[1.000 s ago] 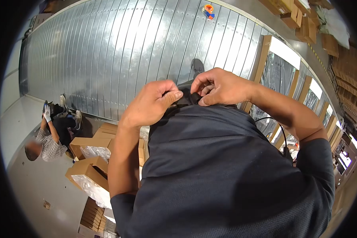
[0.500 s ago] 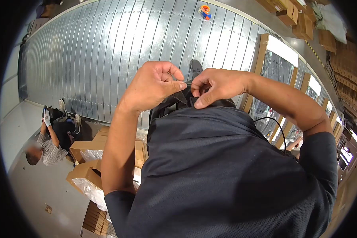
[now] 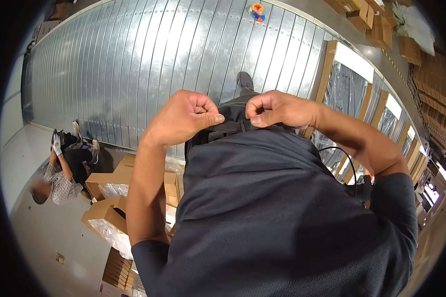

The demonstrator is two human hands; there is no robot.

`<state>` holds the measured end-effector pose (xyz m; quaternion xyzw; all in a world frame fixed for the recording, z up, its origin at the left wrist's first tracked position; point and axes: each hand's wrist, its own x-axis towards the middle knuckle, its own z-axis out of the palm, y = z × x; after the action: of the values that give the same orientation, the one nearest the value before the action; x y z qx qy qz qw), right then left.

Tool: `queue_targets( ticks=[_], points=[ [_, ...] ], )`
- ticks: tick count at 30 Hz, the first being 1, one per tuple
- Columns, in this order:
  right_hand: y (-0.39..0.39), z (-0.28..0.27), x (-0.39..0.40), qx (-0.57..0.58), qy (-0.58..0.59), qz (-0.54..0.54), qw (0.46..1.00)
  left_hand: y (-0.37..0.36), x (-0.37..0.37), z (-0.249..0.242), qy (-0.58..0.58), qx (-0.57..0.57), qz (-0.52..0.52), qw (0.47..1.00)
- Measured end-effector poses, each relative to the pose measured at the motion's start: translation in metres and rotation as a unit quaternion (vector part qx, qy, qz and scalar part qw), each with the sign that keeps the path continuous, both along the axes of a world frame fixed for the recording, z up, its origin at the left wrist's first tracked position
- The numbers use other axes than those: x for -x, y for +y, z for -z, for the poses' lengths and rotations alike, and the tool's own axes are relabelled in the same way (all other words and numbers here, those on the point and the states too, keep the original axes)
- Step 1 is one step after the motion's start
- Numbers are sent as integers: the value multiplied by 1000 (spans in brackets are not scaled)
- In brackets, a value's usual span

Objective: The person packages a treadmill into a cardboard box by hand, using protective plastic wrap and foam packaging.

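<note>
At my waist, below the hem of the dark shirt (image 3: 262,198), both hands pinch dark cloth. My left hand (image 3: 188,116) is closed, thumb against forefinger, at the left side of the dark waistband (image 3: 233,127). On the other side my right hand (image 3: 277,109) is closed too, its thumb and fingertips on the band's edge. A short gap of dark fabric shows between the two hands. Exactly which fold or cord each pinch holds is partly hidden. Past the hands, one grey shoe (image 3: 244,79) stands on the metal floor.
Ribbed metal flooring (image 3: 109,64) stretches ahead, with an orange and blue tape dispenser (image 3: 257,12) on it. Open cardboard boxes (image 3: 106,215) with plastic stand at lower left, near a seated person (image 3: 59,183) in white gloves. Plastic-wrapped panels (image 3: 347,86) line the right.
My hands have moved slightly apart and come level at the waistband. The loose dark flap raised between them now lies flatter.
</note>
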<state>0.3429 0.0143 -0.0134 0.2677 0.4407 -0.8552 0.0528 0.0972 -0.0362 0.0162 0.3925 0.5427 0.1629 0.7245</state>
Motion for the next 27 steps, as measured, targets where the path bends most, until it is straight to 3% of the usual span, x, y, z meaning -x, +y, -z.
queue_targets(
  ticks=[4, 5, 9, 11, 14, 15, 18, 19, 22, 26, 27],
  points=[
    [14, -38, 18, -246, -88, -164, 951, 8, -5, -5, -2, -11, 3, 1000],
    [16, -43, 21, -241, -102, -167, 951, 8, -6, -4, 2, -27, -6, 1000],
    [2, -15, 1, -10, -85, 13, 996, 5, -10, 0, 16, -69, -53, 996],
    [-15, -5, -9, 101, -26, 151, 983, 2, -10, 4, 15, -77, -84, 993],
    [-23, -7, -13, 193, -23, 233, 953, -7, -15, 12, -7, -79, -130, 988],
    [-20, -6, -13, 145, -23, 207, 967, -7, -14, 13, -21, -79, -147, 986],
    [3, -20, -8, -34, -97, -12, 995, -2, -19, 7, -48, -82, -157, 983],
    [8, -27, -2, -160, -105, -82, 978, 0, -22, 4, -53, -83, -155, 983],
    [16, -43, 11, -276, -133, -219, 926, 10, -29, 0, -22, -109, -118, 987],
    [4, -15, -9, -132, -80, -51, 987, 6, -30, -1, 9, -112, -184, 976],
    [-1, -4, -19, -45, -46, 31, 997, 4, -34, 0, 25, -127, -212, 969]
  ],
)
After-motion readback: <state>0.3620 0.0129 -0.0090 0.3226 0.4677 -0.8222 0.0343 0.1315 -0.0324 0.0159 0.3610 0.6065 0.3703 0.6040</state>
